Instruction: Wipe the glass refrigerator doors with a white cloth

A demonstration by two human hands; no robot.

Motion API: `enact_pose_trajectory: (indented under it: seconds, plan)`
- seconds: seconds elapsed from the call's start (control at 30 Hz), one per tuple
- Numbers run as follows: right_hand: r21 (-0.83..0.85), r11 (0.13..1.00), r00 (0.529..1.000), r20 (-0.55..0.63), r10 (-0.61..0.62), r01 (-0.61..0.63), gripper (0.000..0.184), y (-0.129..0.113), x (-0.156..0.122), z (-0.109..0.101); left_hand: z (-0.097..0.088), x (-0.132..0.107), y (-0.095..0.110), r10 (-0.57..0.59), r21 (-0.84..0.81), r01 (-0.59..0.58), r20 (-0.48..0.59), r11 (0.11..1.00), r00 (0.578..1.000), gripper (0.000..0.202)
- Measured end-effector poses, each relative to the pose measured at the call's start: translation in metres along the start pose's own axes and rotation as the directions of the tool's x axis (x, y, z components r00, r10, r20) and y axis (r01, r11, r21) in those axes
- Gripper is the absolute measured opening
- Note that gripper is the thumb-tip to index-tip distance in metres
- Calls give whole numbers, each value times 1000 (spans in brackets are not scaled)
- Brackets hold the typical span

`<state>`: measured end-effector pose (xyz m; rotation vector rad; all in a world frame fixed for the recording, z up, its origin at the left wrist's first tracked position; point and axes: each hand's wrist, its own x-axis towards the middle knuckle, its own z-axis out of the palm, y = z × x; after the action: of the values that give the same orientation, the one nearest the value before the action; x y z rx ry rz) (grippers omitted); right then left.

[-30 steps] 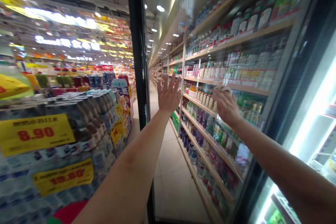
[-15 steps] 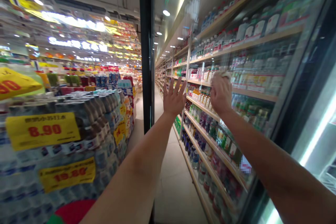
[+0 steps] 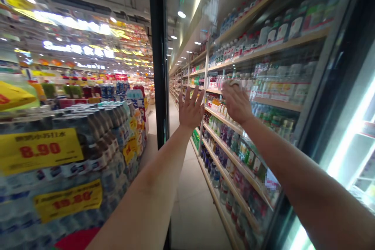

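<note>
An open glass cooler door [image 3: 263, 133] stands in front of me, reflecting shelves of bottled drinks. My left hand [image 3: 191, 107] lies flat on the glass with fingers spread. My right hand [image 3: 236, 101] presses a small pale cloth [image 3: 234, 83] against the glass a little to the right of it, fingers curled over the cloth. Both forearms reach forward from the bottom of the view.
The door's black frame edge [image 3: 159, 58] runs top to bottom at centre. Stacked packs of bottled water [image 3: 96, 136] with yellow price signs [image 3: 39, 149] fill the left. The lit cooler interior [image 3: 354, 140] is at the far right. A tiled aisle [image 3: 193, 199] runs ahead.
My right hand with the cloth has slid leftward and slightly up across the glass, closer to my left hand. My left hand has stayed flat on the glass.
</note>
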<state>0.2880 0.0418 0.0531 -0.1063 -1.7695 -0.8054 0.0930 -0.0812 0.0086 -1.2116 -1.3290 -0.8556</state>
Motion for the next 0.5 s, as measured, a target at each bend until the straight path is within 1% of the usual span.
enact_pose_trajectory:
  seconds: [0.03, 0.07, 0.1, 0.13, 0.17, 0.2, 0.23, 0.27, 0.3, 0.33, 0.37, 0.4, 0.43, 0.47, 0.5]
  plan:
    - [30, 989, 985, 94, -146, 143, 39, -1, -2, -2, 0, 0, 0, 4, 7, -4, -2, 1000, 1000, 54]
    - [55, 971, 960, 149, -238, 233, 39, -1, -4, -3, 0, 0, 0, 8, 13, -8, -4, 1000, 1000, 54]
    - [56, 965, 951, 162, -263, 257, 39, -1, -5, -4, -1, 0, 0, 13, 19, -12, -7, 1000, 1000, 54]
    - [31, 976, 968, 129, -217, 215, 40, -1, -6, -4, -1, 1, 0, 14, 23, -14, -9, 1000, 1000, 54]
    - [-11, 994, 992, 55, -110, 111, 40, -1, -7, -3, -1, 1, 0, 14, 25, -14, -9, 1000, 1000, 54]
    - [-50, 998, 999, -46, 27, -29, 40, -2, -7, -1, -1, 1, 0, 14, 26, -13, -9, 1000, 1000, 53]
    - [-73, 982, 976, -149, 161, -173, 40, -3, -8, 1, -1, 1, 0, 13, 26, -13, -11, 1000, 1000, 53]
    - [-79, 953, 935, -235, 267, -292, 41, -4, -8, 2, -1, 1, 0, 11, 27, -11, -11, 1000, 1000, 53]
    - [-80, 928, 899, -288, 329, -365, 41, -5, -8, 3, 0, 1, -1, 10, 25, -9, -11, 1000, 1000, 53]
    - [-85, 923, 893, -297, 336, -376, 41, -6, -8, 3, 1, 0, -1, 9, 24, -9, -12, 1000, 1000, 53]
    - [-95, 943, 922, -261, 285, -318, 40, -6, -9, 3, 1, 0, -1, 10, 22, -9, -14, 1000, 1000, 53]
    - [-103, 974, 965, -191, 182, -204, 40, -7, -9, 2, 2, 0, -2, 10, 20, -9, -16, 1000, 1000, 53]
    - [-101, 993, 992, -113, 55, -67, 39, -7, -10, 1, 2, 0, -2, 10, 17, -10, -17, 1000, 1000, 53]
    - [-91, 994, 997, -48, -60, 56, 39, -7, -11, 0, 2, 0, -2, 11, 12, -11, -18, 1000, 1000, 53]
    - [-81, 988, 991, -10, -131, 129, 39, -6, -11, 0, 2, 0, -2, 9, 7, -9, -15, 1000, 1000, 53]
